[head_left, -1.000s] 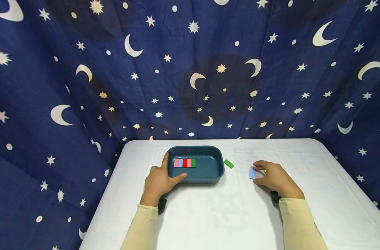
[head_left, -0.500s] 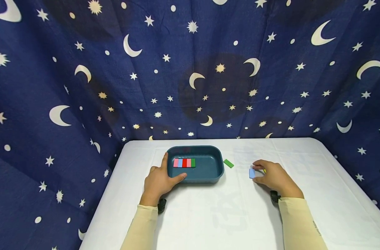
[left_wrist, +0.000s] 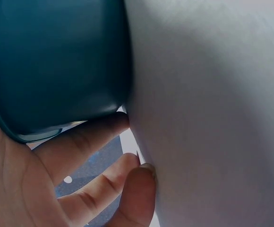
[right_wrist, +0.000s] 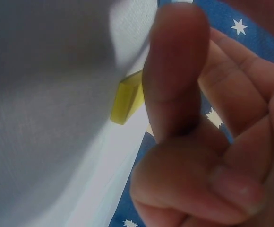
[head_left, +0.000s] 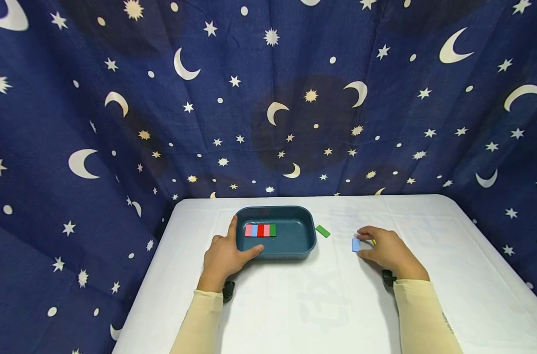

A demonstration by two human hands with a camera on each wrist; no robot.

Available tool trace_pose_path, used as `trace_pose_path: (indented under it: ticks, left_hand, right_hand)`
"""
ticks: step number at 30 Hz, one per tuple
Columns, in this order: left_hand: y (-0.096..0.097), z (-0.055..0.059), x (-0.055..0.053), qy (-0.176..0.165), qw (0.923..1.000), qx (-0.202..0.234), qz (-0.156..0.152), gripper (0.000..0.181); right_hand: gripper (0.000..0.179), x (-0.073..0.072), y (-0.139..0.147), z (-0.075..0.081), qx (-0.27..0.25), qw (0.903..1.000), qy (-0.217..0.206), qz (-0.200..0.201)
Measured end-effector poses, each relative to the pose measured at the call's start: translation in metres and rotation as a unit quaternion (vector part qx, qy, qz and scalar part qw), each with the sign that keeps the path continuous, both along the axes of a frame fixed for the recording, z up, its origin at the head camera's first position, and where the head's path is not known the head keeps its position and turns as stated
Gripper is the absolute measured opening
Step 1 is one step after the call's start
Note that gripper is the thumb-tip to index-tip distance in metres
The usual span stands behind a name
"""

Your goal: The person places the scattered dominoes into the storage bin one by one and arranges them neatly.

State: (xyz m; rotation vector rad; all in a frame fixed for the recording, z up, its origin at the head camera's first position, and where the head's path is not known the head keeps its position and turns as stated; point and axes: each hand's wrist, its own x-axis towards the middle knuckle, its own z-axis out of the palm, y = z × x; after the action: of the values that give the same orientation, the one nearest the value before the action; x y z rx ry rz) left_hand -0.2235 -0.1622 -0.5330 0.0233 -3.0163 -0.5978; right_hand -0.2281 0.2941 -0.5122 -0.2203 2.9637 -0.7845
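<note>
My left hand holds the left end of a dark teal tray, thumb over the near rim and index finger along the far left corner. In the left wrist view the tray's wall lies against the palm. Inside the tray a row of flat rectangular blocks stands side by side: pink, light blue, red, pink and green. At the right, my right hand pinches a light-blue block by its two ends, at the table. The right wrist view hides that block behind the fingers.
A green block lies slanted just right of the tray. Partly under my right hand is a yellow block. The white-covered table meets a dark blue curtain with moons and stars at its back edge.
</note>
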Motion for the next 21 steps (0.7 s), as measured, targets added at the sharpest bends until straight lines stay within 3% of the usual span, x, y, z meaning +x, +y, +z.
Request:
trace_pose_path:
  ticks: [12, 21]
  left_hand:
    - [0.0017, -0.0002, 0.0011, -0.004, 1.0, 0.005, 0.001, 0.135]
    - [0.0, 0.0001, -0.0007, 0.004, 1.0, 0.004, -0.001, 0.136]
  right_hand:
    - [0.062, 0.0023, 0.002, -0.0034, -0.009, 0.9999, 0.013, 0.005]
    - [0.064, -0.0014, -0.0003, -0.0004, -0.002, 1.0, -0.002, 0.006]
